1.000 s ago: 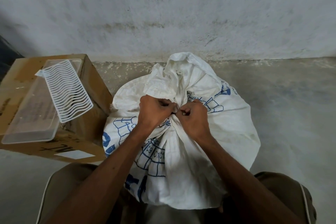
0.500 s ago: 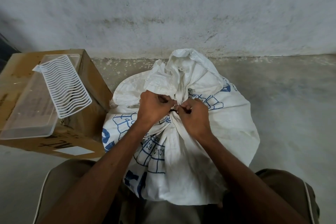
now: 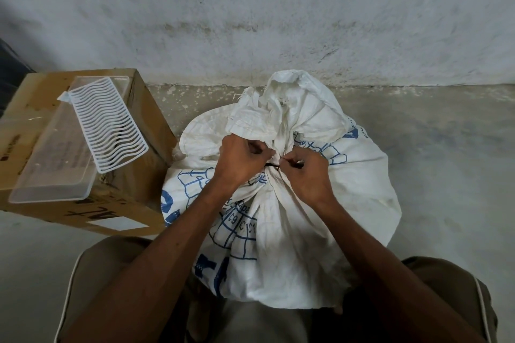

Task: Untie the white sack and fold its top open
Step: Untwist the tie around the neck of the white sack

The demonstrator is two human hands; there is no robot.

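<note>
Head view: one white sack (image 3: 292, 231) on the floor between the knees; two hands, left hand (image 3: 239, 164) and right hand (image 3: 309, 175), both pinching one dark tie (image 3: 274, 166) at its neck; one cardboard box (image 3: 133, 184) beside.

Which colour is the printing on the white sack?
Blue: grid-like lines and letters on the white sack, seen in the head view.

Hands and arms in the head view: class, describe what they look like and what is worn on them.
Both forearms are bare to the frame edge: no sleeves, gloves, watch or rings show on the left hand or the right hand.
</note>
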